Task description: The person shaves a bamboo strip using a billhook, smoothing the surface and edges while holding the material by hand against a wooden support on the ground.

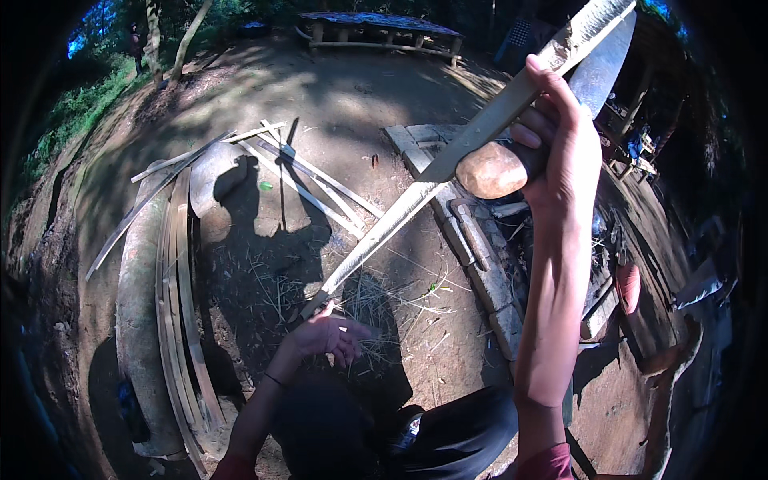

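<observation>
A long split bamboo strip (400,212) slants across the view from low centre to upper right. Its lower end rests at my left hand (326,332), where the thumb presses on it and the other fingers curl loosely, palm up. Raised at the upper right, my right hand (560,136) is closed round the handle of a large knife. The knife's rounded wooden butt (492,170) sticks out toward the left, and its broad grey blade (606,68) lies behind the strip's upper part. The right index finger touches the strip. Thin shavings (364,304) litter the ground beneath.
To the left lies a thick log (138,320), with several long strips (186,320) beside it. More pale strips (308,180) cross on the ground ahead. A brick-edged hearth (488,296) stands right of centre. Farther off are a low bench (380,28) and a standing person (137,50).
</observation>
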The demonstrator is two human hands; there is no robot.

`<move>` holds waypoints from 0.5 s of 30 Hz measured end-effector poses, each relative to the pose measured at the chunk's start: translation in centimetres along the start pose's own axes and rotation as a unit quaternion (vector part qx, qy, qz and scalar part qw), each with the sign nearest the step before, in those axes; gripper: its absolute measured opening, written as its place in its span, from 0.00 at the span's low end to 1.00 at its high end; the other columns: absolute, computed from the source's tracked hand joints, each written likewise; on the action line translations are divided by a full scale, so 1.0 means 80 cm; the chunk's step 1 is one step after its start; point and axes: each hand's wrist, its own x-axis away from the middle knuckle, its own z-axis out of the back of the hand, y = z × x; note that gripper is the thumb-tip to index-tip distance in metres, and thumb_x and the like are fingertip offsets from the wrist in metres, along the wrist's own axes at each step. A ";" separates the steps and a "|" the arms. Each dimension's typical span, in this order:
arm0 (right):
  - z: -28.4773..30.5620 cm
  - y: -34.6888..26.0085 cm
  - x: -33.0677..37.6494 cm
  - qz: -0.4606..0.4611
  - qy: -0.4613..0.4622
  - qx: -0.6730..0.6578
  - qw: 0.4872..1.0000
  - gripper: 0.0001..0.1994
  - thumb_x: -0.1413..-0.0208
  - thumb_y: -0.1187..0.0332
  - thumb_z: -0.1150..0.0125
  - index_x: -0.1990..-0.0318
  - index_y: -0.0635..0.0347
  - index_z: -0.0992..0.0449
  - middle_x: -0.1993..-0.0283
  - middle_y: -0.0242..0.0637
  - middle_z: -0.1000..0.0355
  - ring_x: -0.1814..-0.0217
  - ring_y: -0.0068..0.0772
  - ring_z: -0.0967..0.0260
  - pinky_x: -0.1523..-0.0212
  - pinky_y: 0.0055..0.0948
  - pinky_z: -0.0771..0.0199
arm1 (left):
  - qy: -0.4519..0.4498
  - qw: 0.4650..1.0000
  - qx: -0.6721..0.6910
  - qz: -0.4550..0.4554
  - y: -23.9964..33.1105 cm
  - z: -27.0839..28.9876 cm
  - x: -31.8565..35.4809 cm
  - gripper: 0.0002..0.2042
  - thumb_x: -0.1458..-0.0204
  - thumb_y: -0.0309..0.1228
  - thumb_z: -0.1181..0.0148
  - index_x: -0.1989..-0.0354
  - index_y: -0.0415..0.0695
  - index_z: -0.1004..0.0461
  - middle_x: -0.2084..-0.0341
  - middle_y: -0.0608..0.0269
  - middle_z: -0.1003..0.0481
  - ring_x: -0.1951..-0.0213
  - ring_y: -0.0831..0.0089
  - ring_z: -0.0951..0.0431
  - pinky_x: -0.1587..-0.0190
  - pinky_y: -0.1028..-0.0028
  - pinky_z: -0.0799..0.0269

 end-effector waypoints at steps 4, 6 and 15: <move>0.044 -0.020 -0.005 0.012 0.014 -0.006 1.000 0.09 0.49 0.71 0.35 0.69 0.62 0.31 0.83 0.21 0.42 0.87 0.08 0.51 0.86 0.10 0.47 | 0.073 0.958 -0.055 -0.273 0.006 -0.003 -0.024 0.53 0.56 0.60 0.41 0.30 0.49 0.65 0.32 0.41 0.60 0.31 0.44 0.58 0.36 0.39 0.55; 0.082 -0.017 -0.008 0.021 0.018 -0.014 1.000 0.08 0.48 0.72 0.36 0.68 0.64 0.30 0.83 0.23 0.41 0.87 0.08 0.51 0.86 0.10 0.45 | 0.087 0.905 -0.105 -0.402 0.053 -0.007 -0.018 0.51 0.57 0.63 0.42 0.29 0.59 0.66 0.30 0.51 0.60 0.31 0.48 0.57 0.36 0.40 0.54; 0.249 0.079 0.033 -0.140 0.182 -0.193 0.954 0.05 0.46 0.79 0.43 0.69 0.62 0.33 0.85 0.21 0.47 0.87 0.11 0.50 0.89 0.11 0.45 | 0.080 0.798 0.009 -0.598 0.202 -0.124 0.005 0.18 0.39 0.36 0.60 0.84 0.47 0.44 0.86 0.62 0.39 0.68 0.65 0.31 0.45 0.62 0.37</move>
